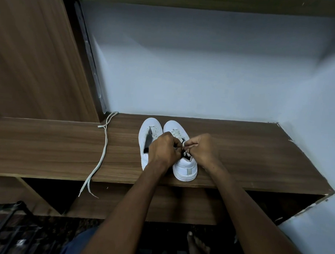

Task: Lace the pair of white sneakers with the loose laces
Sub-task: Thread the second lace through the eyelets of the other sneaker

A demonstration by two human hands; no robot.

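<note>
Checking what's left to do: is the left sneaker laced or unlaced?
Unlaced: the left sneaker shows bare eyelets, and a loose lace lies apart on the shelf.

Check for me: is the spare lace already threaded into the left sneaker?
No, the spare lace lies loose on the wooden shelf, apart from the left sneaker, whose eyelets look empty.

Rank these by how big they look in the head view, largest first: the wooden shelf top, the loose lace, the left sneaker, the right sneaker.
1. wooden shelf top, by far the widest.
2. loose lace, longest in extent though thin.
3. left sneaker and right sneaker: they look alike, and the hands cover part of each, so no ranking between them.
</note>
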